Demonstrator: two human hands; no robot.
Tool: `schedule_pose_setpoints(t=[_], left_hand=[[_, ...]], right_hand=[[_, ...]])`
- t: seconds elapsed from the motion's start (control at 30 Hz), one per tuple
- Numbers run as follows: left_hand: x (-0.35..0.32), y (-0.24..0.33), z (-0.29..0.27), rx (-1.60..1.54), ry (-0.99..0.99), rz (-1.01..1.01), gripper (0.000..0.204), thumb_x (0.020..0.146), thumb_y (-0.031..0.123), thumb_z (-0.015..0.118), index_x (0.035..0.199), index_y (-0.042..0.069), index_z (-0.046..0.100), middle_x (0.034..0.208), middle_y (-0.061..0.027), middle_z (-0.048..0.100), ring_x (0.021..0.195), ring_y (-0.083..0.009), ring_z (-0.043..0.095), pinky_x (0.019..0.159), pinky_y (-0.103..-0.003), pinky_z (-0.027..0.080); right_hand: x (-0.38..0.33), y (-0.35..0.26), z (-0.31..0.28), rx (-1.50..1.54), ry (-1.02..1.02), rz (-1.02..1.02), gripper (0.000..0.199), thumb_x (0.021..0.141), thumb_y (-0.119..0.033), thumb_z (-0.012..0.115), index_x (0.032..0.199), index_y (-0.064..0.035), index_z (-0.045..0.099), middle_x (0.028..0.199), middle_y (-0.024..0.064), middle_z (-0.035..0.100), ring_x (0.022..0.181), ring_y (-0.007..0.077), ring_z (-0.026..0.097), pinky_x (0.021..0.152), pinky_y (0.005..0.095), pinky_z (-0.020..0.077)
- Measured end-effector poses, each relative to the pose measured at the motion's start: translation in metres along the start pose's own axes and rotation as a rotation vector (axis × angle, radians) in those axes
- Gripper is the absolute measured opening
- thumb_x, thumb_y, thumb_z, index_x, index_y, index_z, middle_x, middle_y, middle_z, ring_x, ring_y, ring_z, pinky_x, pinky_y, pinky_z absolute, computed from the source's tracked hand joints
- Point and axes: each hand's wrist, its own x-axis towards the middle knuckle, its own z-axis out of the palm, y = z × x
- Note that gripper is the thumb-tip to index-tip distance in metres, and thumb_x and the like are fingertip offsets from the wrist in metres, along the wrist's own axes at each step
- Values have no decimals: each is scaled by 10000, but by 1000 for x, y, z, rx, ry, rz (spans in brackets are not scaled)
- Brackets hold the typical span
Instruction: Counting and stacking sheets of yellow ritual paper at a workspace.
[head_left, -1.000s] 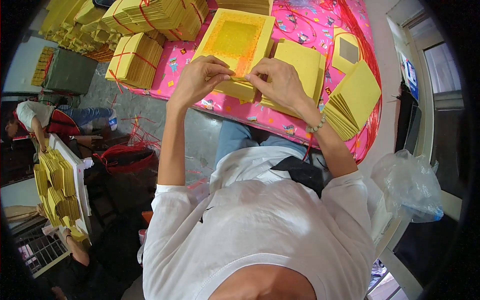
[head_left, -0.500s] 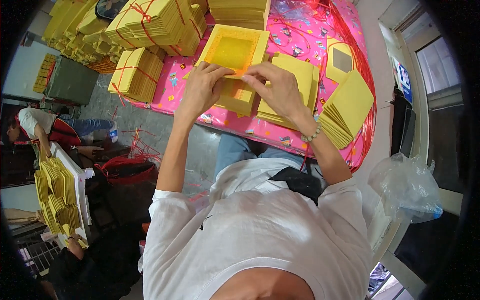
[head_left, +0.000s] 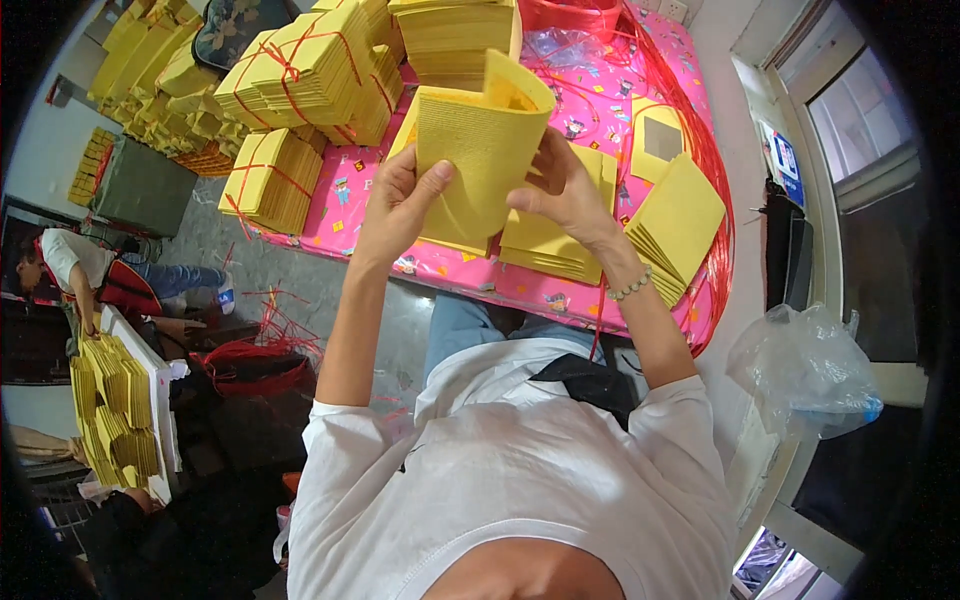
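Yellow sheet [head_left: 470, 150] — curved back on itself, some orange-marked inner face showing near its top right — is up in both hands above the near part of the table. I have the left hand [head_left: 398, 205] closed on its left side, thumb flat on the front; the right hand [head_left: 562, 195] cups its right edge, thumb in front and fingers partly hidden, so I cannot tell how firm that grip is. A beaded bracelet [head_left: 632, 285] circles the right wrist. Partly covered beneath the sheet I make out a yellow stack [head_left: 458, 243], with a yellow pile [head_left: 545, 240] just to its right, both on a pink patterned cover [head_left: 318, 215]. Farther off, red-tied bundles [head_left: 262, 192] stand at left. Well apart, beyond the floor, a co-worker [head_left: 75, 265] reaches to a white table [head_left: 160, 400].
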Motion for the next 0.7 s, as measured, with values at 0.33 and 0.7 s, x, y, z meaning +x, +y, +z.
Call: schedule_pose_setpoints(t=[0.33, 0.7], left_hand=[[15, -23, 33, 569, 241, 273, 551, 846, 192, 667, 1307, 12, 426, 1168, -147, 550, 1112, -262, 512, 922, -353, 405], [28, -23, 46, -46, -71, -275, 410, 960, 206, 532, 1283, -20, 420, 1131, -88, 600, 1017, -121, 565, 881, -262, 446]], right_hand=[[-22, -13, -2, 101, 58, 93, 654, 775, -133, 768, 1305, 7, 411, 1209, 99, 562, 1097, 173, 555, 938, 310, 463], [-24, -7, -21, 46, 152, 115, 438, 849, -187, 692, 1189, 36, 530, 1080, 99, 635, 942, 143, 622, 823, 286, 511]])
